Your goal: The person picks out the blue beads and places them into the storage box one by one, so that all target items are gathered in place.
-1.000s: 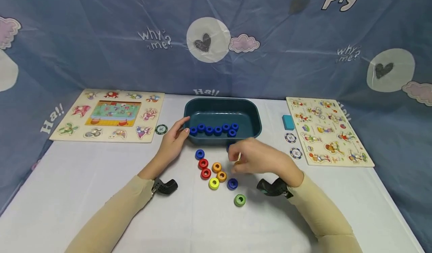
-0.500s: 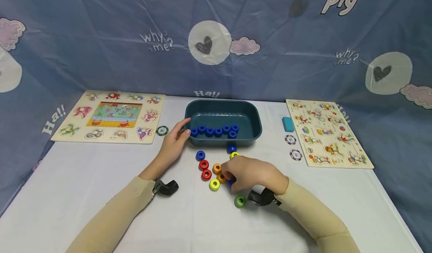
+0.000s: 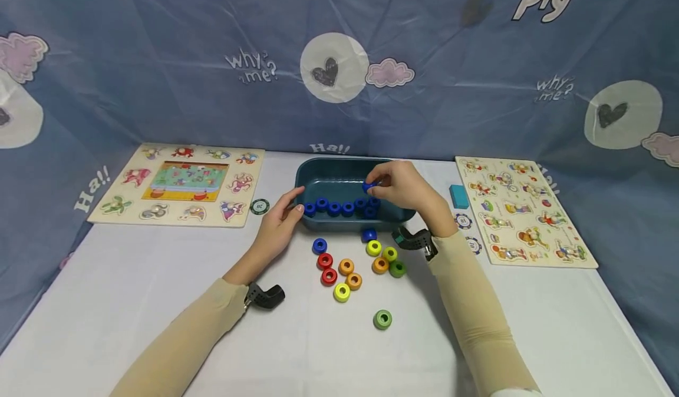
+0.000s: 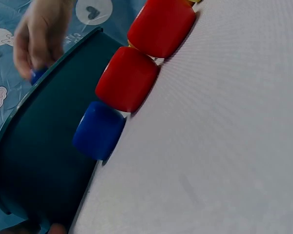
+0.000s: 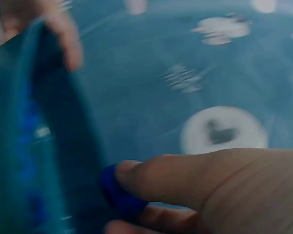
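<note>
Over the right side of a dark green tray point(image 3: 350, 225), my right hand point(image 3: 405, 189) pinches a blue bead point(image 3: 368, 186) between thumb and fingers. The right wrist view shows that same blue bead point(image 5: 119, 195) against the thumb. My left hand point(image 3: 276, 226) holds the tray's left end, fingers and thumb at the rim. Several blue beads point(image 3: 334, 208) lie along the near side inside the tray. On the cloth in front are blue beads point(image 3: 319, 245), red beads point(image 3: 329, 277), orange beads point(image 3: 353, 281), yellow beads point(image 3: 342, 293) and green beads point(image 3: 382, 319).
A wooden picture puzzle point(image 3: 180, 214) lies at the left, another puzzle board point(image 3: 525, 208) at the right. Near the right board are a turquoise block point(image 3: 458, 197) and two round chips point(image 3: 463, 221). A dark chip point(image 3: 260, 207) sits left of the tray. Patterned blue fabric point(image 3: 212, 108) hangs behind.
My right hand has picked up a blue bead from among the beads on the cloth and moved it up and away, over the tray. The left hand stays at the tray's left end.
</note>
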A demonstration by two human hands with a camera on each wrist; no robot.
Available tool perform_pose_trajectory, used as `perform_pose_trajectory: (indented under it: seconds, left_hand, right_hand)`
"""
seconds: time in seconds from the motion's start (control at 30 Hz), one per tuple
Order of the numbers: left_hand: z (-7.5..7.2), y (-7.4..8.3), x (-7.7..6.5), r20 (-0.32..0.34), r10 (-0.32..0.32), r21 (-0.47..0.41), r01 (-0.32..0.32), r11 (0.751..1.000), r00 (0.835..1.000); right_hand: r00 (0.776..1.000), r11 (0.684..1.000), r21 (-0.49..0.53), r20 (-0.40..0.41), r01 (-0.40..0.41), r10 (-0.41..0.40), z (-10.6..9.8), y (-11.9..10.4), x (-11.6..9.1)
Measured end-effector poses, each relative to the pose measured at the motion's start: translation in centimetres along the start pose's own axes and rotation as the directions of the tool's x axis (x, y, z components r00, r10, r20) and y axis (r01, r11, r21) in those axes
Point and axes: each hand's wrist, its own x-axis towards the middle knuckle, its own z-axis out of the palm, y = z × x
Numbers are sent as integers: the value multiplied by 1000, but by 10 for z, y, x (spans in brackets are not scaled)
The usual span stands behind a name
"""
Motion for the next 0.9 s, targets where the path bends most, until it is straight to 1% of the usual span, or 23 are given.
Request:
perform_pose_trajectory:
  seconds: [0.1, 0.23, 0.33, 0.47, 0.63, 0.73, 0.83, 0.9]
  left_hand:
    - [1, 0, 2, -7, 10, 0, -10, 1000, 1000]
    - [1, 0, 3, -7, 13, 0, -13, 1000, 1000]
    - [0, -2, 2, -4, 11, 1, -11, 1000, 1000]
    - [0, -3, 1, -3, 3, 8, -3, 1000, 1000]
    - [-1, -2, 0, -1, 1, 12, -1, 1000, 1000]
    - [0, -3, 1, -1, -2, 6, 2, 1000, 1000]
    - [0, -3, 1, -1, -5, 0, 5, 1000, 1000]
    - [0, -3, 1, -4, -7, 0, 7, 1000, 1000]
  right_hand:
    - [999, 997, -62, -35, -38, 35, 15, 12, 10]
    - [995, 989, -124, -71, -75, 66, 30, 23, 17]
    - [995, 984, -161, -75, -81, 69, 39, 28, 20]
    - [995, 976, -197, -65, -90, 78, 46, 30, 20]
    - [994, 974, -199, -36, -104, 99, 48, 30, 19]
    - [994, 976, -191, -37, -105, 100, 48, 29, 18]
    - [996, 981, -175, -65, -78, 67, 47, 27, 17]
    - [995, 988, -151, -102, -32, 17, 45, 21, 15]
